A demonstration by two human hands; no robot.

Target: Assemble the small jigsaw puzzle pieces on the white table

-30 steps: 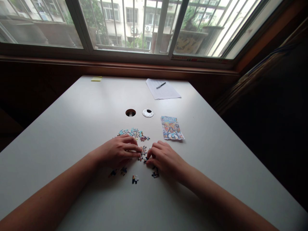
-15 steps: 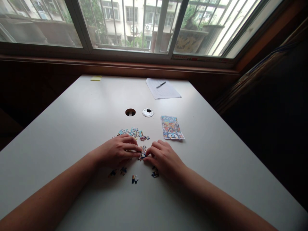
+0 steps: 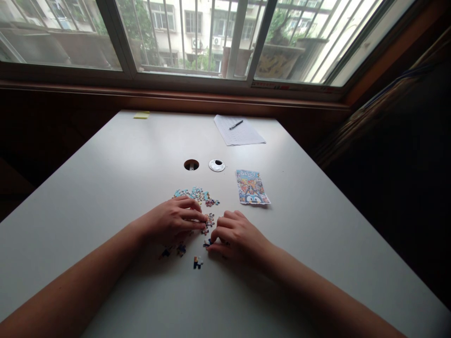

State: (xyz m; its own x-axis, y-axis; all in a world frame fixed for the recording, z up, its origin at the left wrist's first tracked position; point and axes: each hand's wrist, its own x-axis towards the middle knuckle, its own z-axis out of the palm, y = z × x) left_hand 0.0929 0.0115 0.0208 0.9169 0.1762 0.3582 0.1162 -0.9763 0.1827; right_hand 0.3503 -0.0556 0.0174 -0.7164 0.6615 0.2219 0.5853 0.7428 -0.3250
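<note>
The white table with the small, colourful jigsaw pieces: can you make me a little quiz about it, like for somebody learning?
1. True or false: the slim dark pen lies on the white paper sheets.
2. Which is nearer the colourful rectangular printed sheet: A) the left hand or B) the right hand?
3. Fill the gap: the right hand's fingertips touch a small blue-and-white ____.

Key: 1. True. 2. B. 3. Jigsaw piece.

White table (image 3: 105, 159) below wide barred window (image 3: 197, 51); brown sill (image 3: 176, 97); daylight from outside.

Puzzle pieces (image 3: 197, 193) left of leaflet (image 3: 251, 188)
</note>
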